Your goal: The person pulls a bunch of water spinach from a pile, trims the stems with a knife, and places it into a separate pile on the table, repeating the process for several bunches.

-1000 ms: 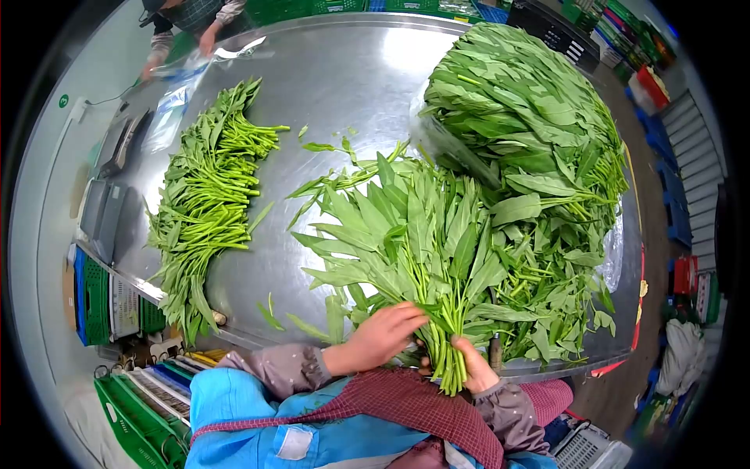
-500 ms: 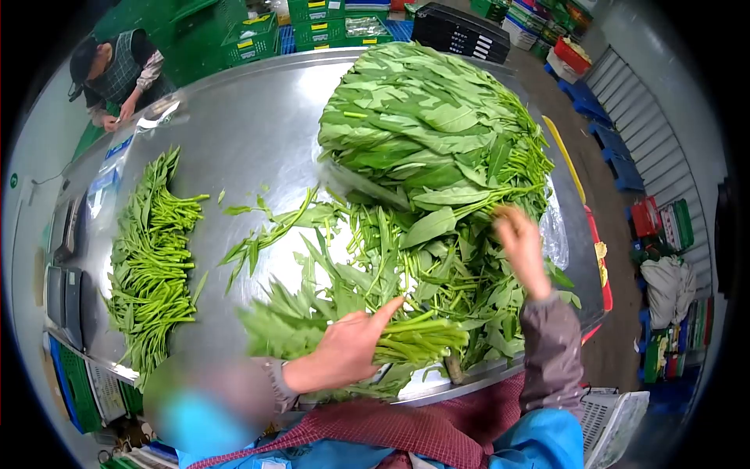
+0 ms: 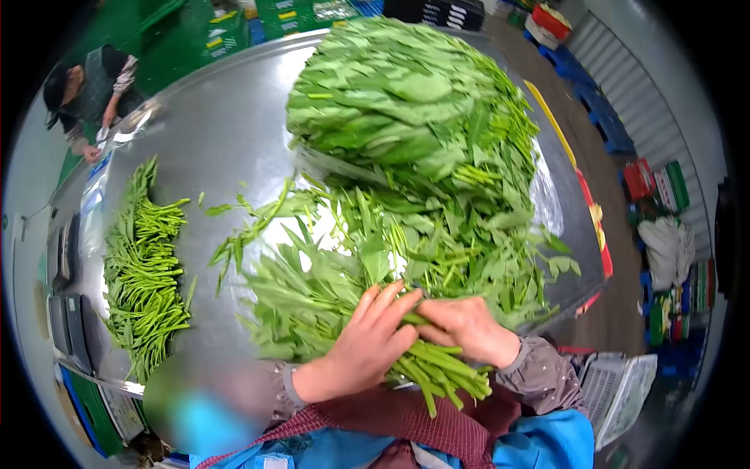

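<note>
Gripping a bunch of greens w/ both hands, low over the near edge of the metal tabletop, approx. mid-width. With L hand, clasping from above, fingers bent across the stems. With R hand, closed on the same stems from the R side, fingertips v. close to the L ones. Pointing leaves up & to the L, stem ends down & to the R, twd the checked apron.

Strewn just beyond the hands & off to the R: loose greens, in a messy heap. Stacked behind that: a big pile of greens, packed dense, w/ clear plastic at its near L side. Scattered L of the heap: a few sprigs. Laid out on the L, well apart from the hands: a long row of greens, leaves L, stems R.

Seen at the far L corner: another person in a dark cap, bent over the edge. Set past the far side: green crates & black crates. Placed on the floor to the R: blue pallets, plus a white sack.
</note>
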Demonstrator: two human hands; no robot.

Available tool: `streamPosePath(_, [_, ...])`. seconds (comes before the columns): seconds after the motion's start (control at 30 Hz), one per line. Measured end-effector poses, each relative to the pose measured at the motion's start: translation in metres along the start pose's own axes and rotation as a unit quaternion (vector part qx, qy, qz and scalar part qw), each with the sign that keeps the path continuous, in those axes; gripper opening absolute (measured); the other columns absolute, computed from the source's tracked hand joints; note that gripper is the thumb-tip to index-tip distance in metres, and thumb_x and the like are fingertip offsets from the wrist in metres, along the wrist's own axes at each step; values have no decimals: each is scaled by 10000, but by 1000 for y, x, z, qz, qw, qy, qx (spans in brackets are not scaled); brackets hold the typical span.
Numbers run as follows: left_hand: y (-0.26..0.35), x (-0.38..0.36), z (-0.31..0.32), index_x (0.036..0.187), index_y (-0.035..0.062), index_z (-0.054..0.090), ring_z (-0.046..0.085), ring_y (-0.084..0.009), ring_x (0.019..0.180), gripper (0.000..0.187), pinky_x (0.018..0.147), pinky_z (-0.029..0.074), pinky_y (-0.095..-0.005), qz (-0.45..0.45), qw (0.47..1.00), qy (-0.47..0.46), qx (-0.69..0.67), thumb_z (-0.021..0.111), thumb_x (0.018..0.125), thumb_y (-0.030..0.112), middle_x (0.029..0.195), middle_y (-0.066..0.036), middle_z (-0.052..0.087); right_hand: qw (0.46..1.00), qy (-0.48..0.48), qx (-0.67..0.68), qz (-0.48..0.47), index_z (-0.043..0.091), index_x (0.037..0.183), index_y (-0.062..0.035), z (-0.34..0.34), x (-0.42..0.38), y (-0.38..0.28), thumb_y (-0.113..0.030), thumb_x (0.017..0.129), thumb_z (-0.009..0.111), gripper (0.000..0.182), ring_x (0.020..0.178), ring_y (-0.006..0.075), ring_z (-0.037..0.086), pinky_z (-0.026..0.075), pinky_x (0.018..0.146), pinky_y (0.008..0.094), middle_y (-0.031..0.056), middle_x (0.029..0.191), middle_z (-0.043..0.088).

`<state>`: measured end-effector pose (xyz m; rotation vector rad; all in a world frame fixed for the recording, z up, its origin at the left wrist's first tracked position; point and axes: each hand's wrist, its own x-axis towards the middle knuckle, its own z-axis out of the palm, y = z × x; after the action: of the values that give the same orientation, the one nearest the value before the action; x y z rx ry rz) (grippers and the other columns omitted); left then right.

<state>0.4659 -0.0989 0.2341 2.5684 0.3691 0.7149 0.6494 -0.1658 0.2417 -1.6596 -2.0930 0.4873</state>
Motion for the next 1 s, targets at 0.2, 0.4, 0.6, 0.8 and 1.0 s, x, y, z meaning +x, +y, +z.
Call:
streamPosePath(0.2, [-19, -14, -37, 984, 38, 477, 547, -311, 908, 473, 772, 447, -359, -188, 953, -176, -161, 679, 557, 60, 923, -128, 551, 956, 199, -95, 194, 571, 750, -72, -24, -42, 46, -136, 714, 627, 92, 512, 226, 558, 433, 446, 310, 88, 589, 552])
streamPosePath(0.4, [-52, -24, -46, 1074, 20, 465, 550, -160, 865, 502, 773, 442, -297, -394, 798, -173, -422, 702, 633, 64, 951, -62, 575, 942, -37, -5, 332, 584, 788, -39, 44, -104, 50, -240, 694, 608, 223, 720, 291, 566, 458, 634, 400, 140, 763, 570])
streamPosePath(0.6, [-56, -20, 1, 1160, 17, 408, 566, -204, 831, 639, 729, 480, -321, -506, 680, -143, -510, 649, 575, -69, 965, -89, 561, 953, 26, 60, 297, 435, 946, 35, 95, -106, 47, -64, 692, 481, 277, 732, 353, 530, 447, 610, 430, 182, 817, 486])
streamPosePath(0.8, [-50, -5, 16, 1072, 10, 480, 559, -186, 722, 520, 638, 478, -293, -493, 683, -161, -515, 616, 572, -16, 858, -66, 565, 931, 26, 115, 345, 388, 1054, -17, 34, -115, 24, -309, 850, 436, 359, 659, 348, 538, 409, 572, 453, 175, 721, 516])
streamPosePath(1.0, [-75, -16, 29, 1123, 15, 500, 555, -174, 879, 530, 777, 449, -284, -510, 684, -212, -476, 678, 625, -17, 1017, -74, 576, 922, 150, 241, 262, 436, 1017, -36, 81, -107, 20, -246, 814, 513, 301, 709, 287, 573, 428, 619, 383, 155, 776, 555])
